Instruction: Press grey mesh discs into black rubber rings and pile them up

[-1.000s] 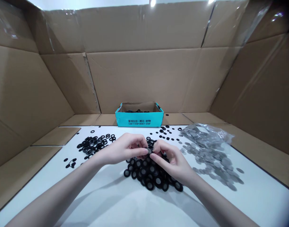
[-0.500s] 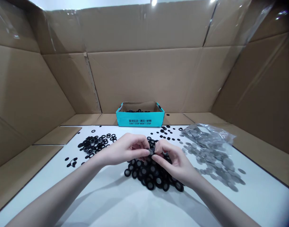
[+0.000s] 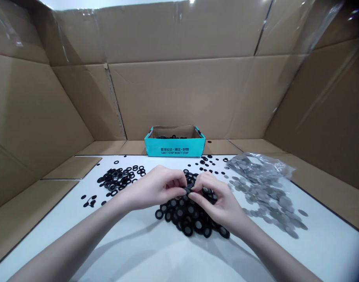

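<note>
Two hands, one tiny part: the left hand (image 3: 160,188) and right hand (image 3: 219,197) both have thumb and index fingertips nearly closed, pinching a small dark round piece (image 3: 188,190). Left-hand fingertips are on its left edge, right-hand ones on its right, so the piece sits right in the little gap between the two pinches, up over the heap. The fingers cover a good chunk of it, so I can't tell if it's just a ring or a ring with a disc in it. The other fingers are curled in, can't see if anything's tucked there.

Right under the hands is a big heap of black rings with grey centres (image 3: 191,213), sitting on a white table (image 3: 132,243). Off to the left there's a looser bunch of black rings (image 3: 116,179). Over on the right, loose grey discs (image 3: 285,202) are spread out, with a clear plastic bag (image 3: 257,166) of more discs at their far end. Some small black pieces (image 3: 202,162) are scattered beyond the heap. Farther back, a teal box (image 3: 175,147) with dark rings inside stands in front of a cardboard wall (image 3: 179,94).
</note>
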The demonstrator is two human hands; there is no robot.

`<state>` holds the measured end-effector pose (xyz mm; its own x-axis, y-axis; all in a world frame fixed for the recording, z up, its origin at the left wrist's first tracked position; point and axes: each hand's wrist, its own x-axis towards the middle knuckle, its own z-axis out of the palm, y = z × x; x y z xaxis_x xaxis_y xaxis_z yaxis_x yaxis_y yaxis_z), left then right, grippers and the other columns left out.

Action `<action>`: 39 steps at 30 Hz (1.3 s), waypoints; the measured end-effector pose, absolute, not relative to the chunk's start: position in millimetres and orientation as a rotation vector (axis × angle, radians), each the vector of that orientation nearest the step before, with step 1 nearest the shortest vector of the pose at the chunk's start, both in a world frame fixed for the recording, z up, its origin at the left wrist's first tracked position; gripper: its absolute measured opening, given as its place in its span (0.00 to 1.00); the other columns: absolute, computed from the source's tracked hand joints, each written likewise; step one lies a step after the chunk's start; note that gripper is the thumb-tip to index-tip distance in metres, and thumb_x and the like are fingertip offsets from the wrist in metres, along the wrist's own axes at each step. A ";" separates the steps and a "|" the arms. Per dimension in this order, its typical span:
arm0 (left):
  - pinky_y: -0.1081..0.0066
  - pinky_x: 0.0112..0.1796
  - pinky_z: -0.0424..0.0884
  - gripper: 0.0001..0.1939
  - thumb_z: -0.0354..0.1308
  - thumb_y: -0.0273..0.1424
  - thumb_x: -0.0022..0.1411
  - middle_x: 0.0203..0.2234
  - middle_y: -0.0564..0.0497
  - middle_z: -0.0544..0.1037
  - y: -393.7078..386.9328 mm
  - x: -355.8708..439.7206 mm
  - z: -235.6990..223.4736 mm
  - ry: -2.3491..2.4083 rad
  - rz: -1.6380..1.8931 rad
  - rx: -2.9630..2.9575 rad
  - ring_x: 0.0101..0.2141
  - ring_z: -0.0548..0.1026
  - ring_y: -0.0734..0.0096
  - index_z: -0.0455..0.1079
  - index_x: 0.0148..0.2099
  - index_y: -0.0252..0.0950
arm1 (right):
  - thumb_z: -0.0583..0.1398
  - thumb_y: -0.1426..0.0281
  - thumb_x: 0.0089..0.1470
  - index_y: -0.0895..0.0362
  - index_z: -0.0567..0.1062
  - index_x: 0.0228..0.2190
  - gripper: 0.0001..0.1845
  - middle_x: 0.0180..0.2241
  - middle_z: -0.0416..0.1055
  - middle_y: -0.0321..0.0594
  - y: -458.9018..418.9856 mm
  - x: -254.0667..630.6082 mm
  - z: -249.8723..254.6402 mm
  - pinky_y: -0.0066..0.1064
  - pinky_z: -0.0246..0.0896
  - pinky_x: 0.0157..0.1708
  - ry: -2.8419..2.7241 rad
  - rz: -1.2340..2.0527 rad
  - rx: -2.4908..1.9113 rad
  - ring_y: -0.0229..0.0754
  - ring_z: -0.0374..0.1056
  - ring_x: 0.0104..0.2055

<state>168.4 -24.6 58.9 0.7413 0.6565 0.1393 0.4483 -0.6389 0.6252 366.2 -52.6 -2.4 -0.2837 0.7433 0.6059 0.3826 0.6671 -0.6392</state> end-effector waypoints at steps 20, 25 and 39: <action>0.75 0.31 0.66 0.03 0.51 0.27 0.66 0.30 0.52 0.74 -27.2 175.0 51.2 0.815 0.577 2.387 0.30 0.71 0.73 0.65 0.37 0.35 | 0.56 0.69 0.58 0.54 0.63 0.24 0.11 0.25 0.62 0.35 -54.5 368.2 -0.2 0.32 0.55 0.29 -1.825 0.508 -0.885 0.39 0.60 0.29; 0.76 0.28 0.64 0.03 0.53 0.26 0.64 0.26 0.54 0.73 -24.6 173.5 51.2 0.831 0.549 2.362 0.27 0.70 0.75 0.67 0.35 0.34 | 0.57 0.71 0.57 0.54 0.66 0.25 0.10 0.25 0.67 0.36 -53.4 366.5 -3.3 0.35 0.56 0.34 -1.892 0.382 -0.928 0.42 0.62 0.33; 0.77 0.29 0.62 0.05 0.50 0.27 0.67 0.27 0.55 0.71 -27.4 177.9 46.3 0.843 0.576 2.344 0.27 0.68 0.77 0.65 0.37 0.34 | 0.57 0.72 0.58 0.54 0.65 0.24 0.10 0.26 0.66 0.36 -51.1 369.4 -4.8 0.33 0.56 0.32 -1.878 0.400 -0.946 0.41 0.62 0.32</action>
